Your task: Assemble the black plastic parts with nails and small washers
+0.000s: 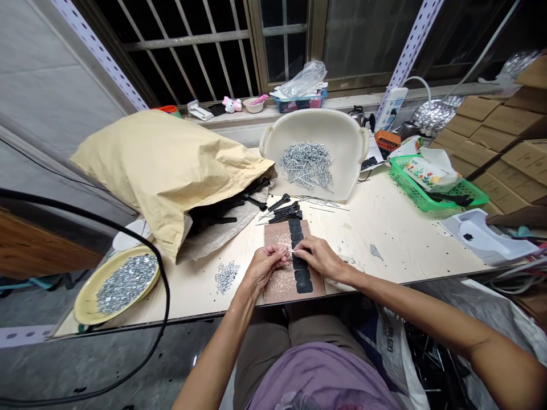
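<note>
My left hand [270, 263] and my right hand [318, 254] meet over a brown board [277, 285] near the table's front edge. Both are closed in a pinch. A thin, shiny metal pin [290, 250] shows between their fingertips, its right end in my right fingers. Whatever small piece my left fingers pinch is hidden. Down the board runs a row of black, rounded-square pads [302, 274], partly under my right hand. Left of the board lies a small pile of metal washers [226, 277]. Beyond it are several black plastic pieces [284, 212] with thin metal pins beside them.
A white tub [346, 136] of metal pins [307, 162] stands at the back. To its left a tan sack [162, 159] spills black parts. A yellow bowl [83, 299] of washers sits at the left edge, a green basket [453, 204] at the right, near stacked cardboard boxes [504, 131].
</note>
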### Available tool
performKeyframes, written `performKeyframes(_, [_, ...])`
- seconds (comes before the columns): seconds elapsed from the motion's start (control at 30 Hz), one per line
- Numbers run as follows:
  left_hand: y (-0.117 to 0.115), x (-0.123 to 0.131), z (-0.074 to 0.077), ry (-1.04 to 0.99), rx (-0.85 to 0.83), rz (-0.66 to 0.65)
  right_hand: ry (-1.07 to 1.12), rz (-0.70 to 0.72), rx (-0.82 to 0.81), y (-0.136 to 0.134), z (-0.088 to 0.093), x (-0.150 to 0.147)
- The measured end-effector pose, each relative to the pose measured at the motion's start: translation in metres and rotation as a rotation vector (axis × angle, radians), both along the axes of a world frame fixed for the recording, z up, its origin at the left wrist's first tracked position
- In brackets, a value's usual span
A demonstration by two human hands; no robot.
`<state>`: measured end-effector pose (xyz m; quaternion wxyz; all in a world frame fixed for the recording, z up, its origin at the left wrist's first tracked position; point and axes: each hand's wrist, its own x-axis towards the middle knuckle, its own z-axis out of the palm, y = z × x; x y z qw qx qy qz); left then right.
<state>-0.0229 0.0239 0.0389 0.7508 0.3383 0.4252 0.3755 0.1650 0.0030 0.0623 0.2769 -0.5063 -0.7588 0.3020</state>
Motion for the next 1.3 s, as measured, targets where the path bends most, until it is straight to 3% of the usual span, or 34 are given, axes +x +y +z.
performKeyframes(0.1, [0.001,-0.003,0.003,-0.003,-0.032,-0.050,0.013,0.036,-0.145,0.003,-0.001,0.001])
performKeyframes(0.27, [0.005,-0.007,0.010,0.000,-0.141,-0.084,-0.109,0.028,0.176,-0.003,0.005,0.002])
performKeyframes(0.43, [0.004,-0.006,0.016,-0.040,-0.157,-0.026,-0.143,-0.001,0.183,-0.005,0.008,0.003])
performKeyframes(0.73, [0.005,0.001,0.012,0.004,-0.061,-0.022,-0.140,-0.032,0.199,-0.003,0.001,0.008])
performKeyframes(0.83, [0.004,0.002,0.012,0.133,0.055,0.050,-0.166,-0.072,0.231,0.003,-0.003,0.017])
performKeyframes(1.03, [0.001,0.003,0.002,0.585,0.510,0.216,-0.299,-0.105,0.289,0.041,-0.018,0.041])
performKeyframes(1.13, [0.001,0.004,-0.004,0.679,0.659,0.216,-0.345,-0.042,0.303,0.058,-0.022,0.047])
performKeyframes(1.3, [0.001,0.005,-0.006,0.754,0.730,0.172,-0.351,0.069,0.312,0.071,-0.023,0.053])
